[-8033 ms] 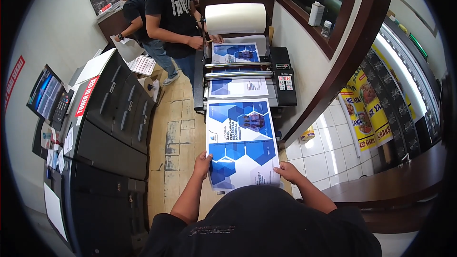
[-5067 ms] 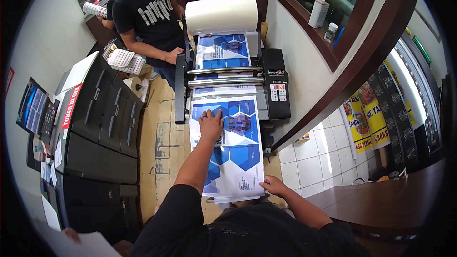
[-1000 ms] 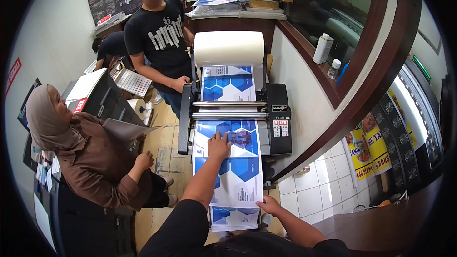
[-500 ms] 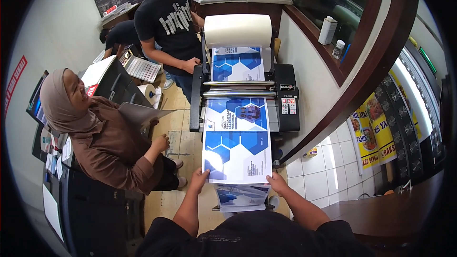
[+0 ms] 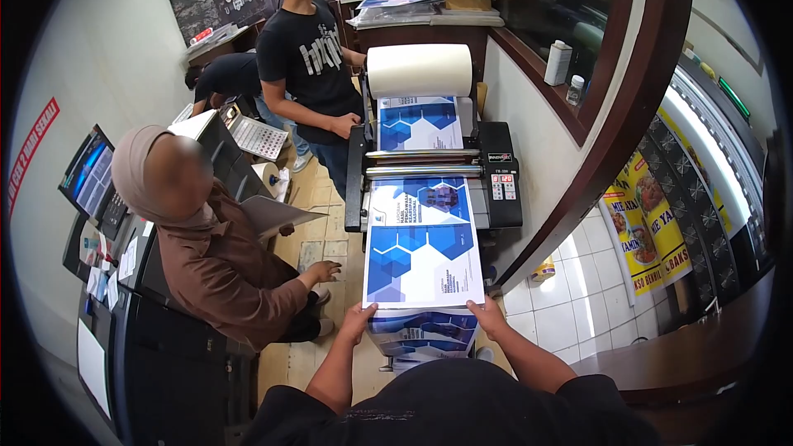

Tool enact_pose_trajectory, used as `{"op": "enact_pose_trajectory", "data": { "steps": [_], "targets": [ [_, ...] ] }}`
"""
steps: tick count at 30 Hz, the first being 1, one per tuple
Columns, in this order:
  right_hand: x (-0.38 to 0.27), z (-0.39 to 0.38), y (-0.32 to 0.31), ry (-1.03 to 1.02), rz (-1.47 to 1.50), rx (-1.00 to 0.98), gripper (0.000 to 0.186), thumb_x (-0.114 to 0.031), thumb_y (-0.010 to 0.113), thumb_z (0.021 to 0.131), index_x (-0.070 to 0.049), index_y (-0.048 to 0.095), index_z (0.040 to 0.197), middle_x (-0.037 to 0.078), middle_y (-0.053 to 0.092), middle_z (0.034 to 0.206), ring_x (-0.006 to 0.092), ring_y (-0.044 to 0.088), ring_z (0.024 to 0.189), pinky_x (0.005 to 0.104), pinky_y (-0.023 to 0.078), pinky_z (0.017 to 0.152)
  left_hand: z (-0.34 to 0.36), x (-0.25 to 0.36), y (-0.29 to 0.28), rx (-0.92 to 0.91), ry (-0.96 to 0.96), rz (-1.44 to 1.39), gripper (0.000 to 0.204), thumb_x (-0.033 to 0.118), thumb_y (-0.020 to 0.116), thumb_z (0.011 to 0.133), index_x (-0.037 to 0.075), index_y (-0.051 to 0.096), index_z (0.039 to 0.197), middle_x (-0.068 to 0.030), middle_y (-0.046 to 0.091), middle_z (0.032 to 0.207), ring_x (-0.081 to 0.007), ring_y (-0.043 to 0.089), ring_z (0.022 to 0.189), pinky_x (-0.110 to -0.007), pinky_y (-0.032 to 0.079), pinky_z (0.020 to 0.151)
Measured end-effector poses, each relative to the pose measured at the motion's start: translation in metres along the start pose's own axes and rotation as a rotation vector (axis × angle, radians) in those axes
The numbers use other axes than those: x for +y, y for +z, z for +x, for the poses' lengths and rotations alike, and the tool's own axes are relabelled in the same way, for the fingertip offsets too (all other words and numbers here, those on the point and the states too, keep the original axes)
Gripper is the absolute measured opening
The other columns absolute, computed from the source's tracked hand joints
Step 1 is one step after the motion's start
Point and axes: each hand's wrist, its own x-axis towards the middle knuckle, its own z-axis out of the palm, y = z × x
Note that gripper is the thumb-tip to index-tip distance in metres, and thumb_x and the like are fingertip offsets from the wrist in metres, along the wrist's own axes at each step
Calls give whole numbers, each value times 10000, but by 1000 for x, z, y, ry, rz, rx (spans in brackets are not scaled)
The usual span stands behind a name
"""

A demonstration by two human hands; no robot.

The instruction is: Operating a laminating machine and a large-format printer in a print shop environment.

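In the head view, I see the left hand [image 5: 357, 324] pinching the near left corner of a blue-and-white printed sheet [image 5: 423, 260], the right hand [image 5: 489, 318] its near right corner. The sheet's far end is at the silver rollers [image 5: 423, 172] of a black machine [image 5: 500, 186]; a co-worker [image 5: 227, 264] stands left.

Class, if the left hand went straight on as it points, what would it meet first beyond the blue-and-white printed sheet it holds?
Across the sheet, the left hand may meet the nearer silver metal bar on the black machine; depth unclear.
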Motion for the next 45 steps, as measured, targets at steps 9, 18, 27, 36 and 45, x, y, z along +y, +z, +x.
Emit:
{"op": "enact_pose_trajectory", "data": {
  "steps": [9, 18, 27, 36, 45],
  "targets": [
    [1, -9, 5, -32, -50, 23, 318, -103, 643, 821, -6, 550, 1110, 72, 603, 1034, 147, 548, 941, 296, 428, 850, -8, 6, 6, 13, 56, -18, 363, 244, 625, 853, 7, 569, 1122, -69, 631, 993, -145, 576, 881, -272, 438, 803],
    [-15, -12, 9, 11, -166, 133, 249, -126, 636, 827, 21, 585, 1021, 81, 630, 931, 147, 568, 860, 286, 447, 793, -13, -6, -7, 3, 137, 79, 332, 185, 654, 823, -16, 582, 1078, -63, 637, 950, -134, 579, 847, -270, 451, 778],
    [8, -3, 2, 145, -121, 126, 243, -207, 627, 852, 3, 592, 968, 67, 627, 875, 131, 566, 775, 282, 458, 700, -9, -16, -16, -69, 78, 67, 298, 208, 633, 842, -18, 590, 1031, -60, 637, 926, -129, 581, 827, -262, 460, 761],
    [40, -44, -7, 251, 18, -69, 249, -199, 633, 842, -14, 597, 1005, 39, 622, 895, 113, 549, 758, 273, 443, 660, -45, -60, -28, -103, -113, 204, 336, 208, 643, 836, 15, 570, 1101, -61, 640, 987, -157, 594, 874, -306, 461, 788],
    [64, -72, -17, 340, -42, -212, 252, -168, 641, 836, 4, 620, 1019, 69, 645, 926, 148, 594, 801, 310, 475, 733, -73, -70, -30, -104, -181, 76, 325, 215, 612, 863, 13, 562, 1111, -58, 633, 1001, -143, 578, 888, -299, 444, 792]
  ]
}}
